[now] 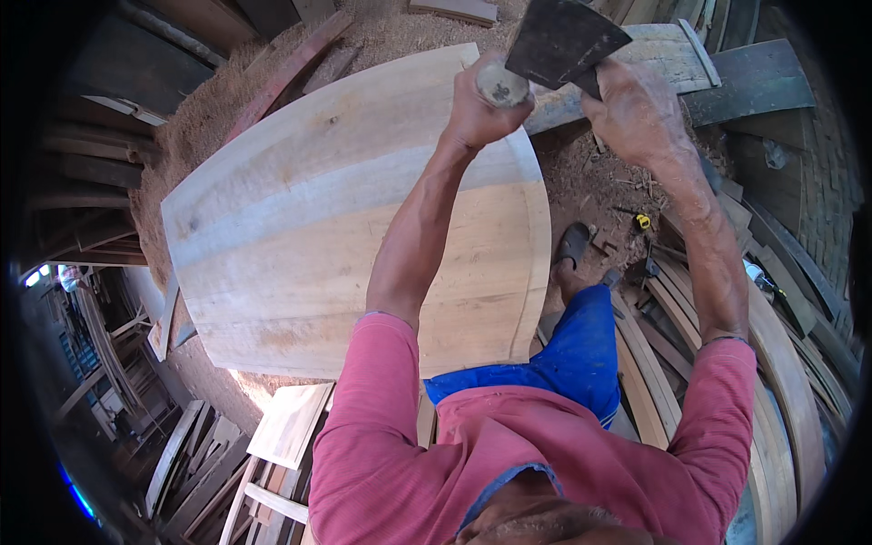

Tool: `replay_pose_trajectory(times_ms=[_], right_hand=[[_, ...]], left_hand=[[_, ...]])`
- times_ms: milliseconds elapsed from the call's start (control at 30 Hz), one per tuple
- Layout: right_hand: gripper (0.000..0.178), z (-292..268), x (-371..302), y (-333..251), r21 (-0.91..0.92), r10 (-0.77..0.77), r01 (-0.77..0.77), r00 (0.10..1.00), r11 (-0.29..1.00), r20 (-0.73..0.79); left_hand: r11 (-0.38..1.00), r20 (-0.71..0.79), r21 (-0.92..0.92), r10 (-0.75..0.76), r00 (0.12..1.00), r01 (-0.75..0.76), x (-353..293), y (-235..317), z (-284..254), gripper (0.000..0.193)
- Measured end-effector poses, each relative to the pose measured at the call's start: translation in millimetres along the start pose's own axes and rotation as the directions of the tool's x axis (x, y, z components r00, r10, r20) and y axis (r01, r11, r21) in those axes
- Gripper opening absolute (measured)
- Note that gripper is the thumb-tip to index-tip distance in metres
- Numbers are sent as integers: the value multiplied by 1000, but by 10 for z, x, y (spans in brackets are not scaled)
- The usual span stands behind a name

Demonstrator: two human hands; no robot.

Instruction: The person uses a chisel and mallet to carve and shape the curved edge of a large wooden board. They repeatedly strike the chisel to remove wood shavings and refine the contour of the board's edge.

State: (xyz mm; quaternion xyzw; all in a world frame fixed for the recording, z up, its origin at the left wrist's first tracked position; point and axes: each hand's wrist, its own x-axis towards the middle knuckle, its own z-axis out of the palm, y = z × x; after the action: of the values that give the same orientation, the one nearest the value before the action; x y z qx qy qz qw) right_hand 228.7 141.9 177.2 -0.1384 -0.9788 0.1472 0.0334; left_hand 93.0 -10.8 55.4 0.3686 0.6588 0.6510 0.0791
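My left hand (489,107) is closed around a thick wooden handle (502,84), its round pale end turned up. Just right of it is a tool with a broad, dark metal blade (568,41), raised over the far right corner of a large wooden panel (345,227). My right hand (636,113), slightly blurred, is closed on the narrow dark part below the blade. Whether handle and blade are one piece, I cannot tell. The panel is pale, with curved edges and a greyish band across it; it lies in front of me, against my blue shorts.
Sawdust and shavings (195,136) cover the ground. Long curved boards (786,391) lie at my right, near my sandalled foot (574,245) and a small yellow-and-black object (643,221). A plank (663,54) lies beyond my hands. Wood offcuts (195,463) are stacked at lower left.
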Motion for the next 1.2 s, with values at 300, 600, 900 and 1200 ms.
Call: replay_pose_trajectory(times_ms=[300,600,900,1200], right_hand=[[13,225,-714,56,796,341,-211,940,567,6],[15,586,-1275,814,975,588,-140,809,172,12],[16,682,-1495,1605,991,742,-40,667,127,-68],[15,603,-775,2191,956,794,30,551,291,-258]], left_hand=[[1000,-154,-9,-17,988,16,376,-269,219,22],[985,483,121,-167,860,124,830,-495,935,29],[941,576,283,-320,752,184,1076,-701,1236,13],[953,732,53,-240,637,298,946,-874,1337,25]])
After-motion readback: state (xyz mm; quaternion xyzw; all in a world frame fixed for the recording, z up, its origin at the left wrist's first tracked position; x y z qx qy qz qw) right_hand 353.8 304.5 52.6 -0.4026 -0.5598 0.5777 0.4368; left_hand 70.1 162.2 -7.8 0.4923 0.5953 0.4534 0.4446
